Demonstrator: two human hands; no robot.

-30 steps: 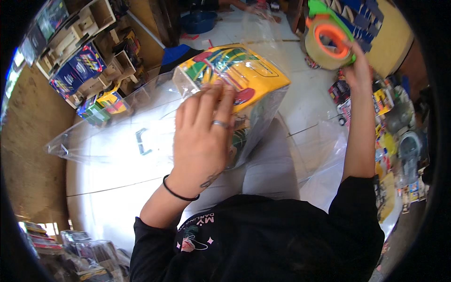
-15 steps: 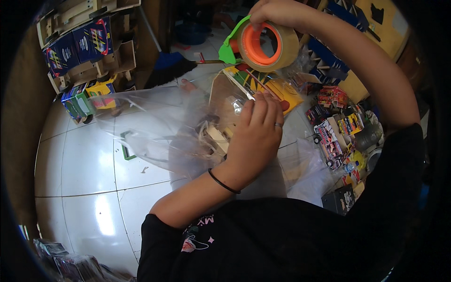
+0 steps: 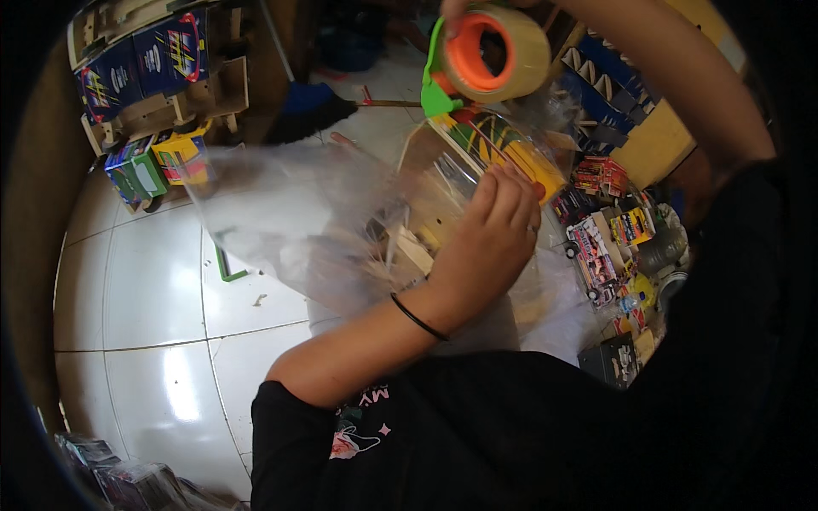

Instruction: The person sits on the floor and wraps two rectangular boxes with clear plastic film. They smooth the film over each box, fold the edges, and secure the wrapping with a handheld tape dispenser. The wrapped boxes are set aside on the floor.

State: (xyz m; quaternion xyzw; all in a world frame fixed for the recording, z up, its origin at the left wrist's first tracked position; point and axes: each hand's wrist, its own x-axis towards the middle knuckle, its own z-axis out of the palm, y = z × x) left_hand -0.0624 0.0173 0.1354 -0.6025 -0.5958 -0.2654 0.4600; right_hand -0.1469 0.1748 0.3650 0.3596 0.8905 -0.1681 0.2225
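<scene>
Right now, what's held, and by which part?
The right hand holds the green plastic tape dispenser by its upper end; the left hand touches the plastic-covered yellow box.

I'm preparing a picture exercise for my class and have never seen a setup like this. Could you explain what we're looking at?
There is no robot here: a person works with two bare hands. The view comes from the left of two fisheye cameras worn on the head, looking down, so straight edges bend near the rim.

The right hand, partly cut off by the top edge, holds a green and orange tape dispenser with a roll of tape. The left hand rests on a yellow printed box wrapped in clear plastic.

On the white tiled floor lies a green angled piece. A toy truck stands on the right, a blue broom farther back.
</scene>
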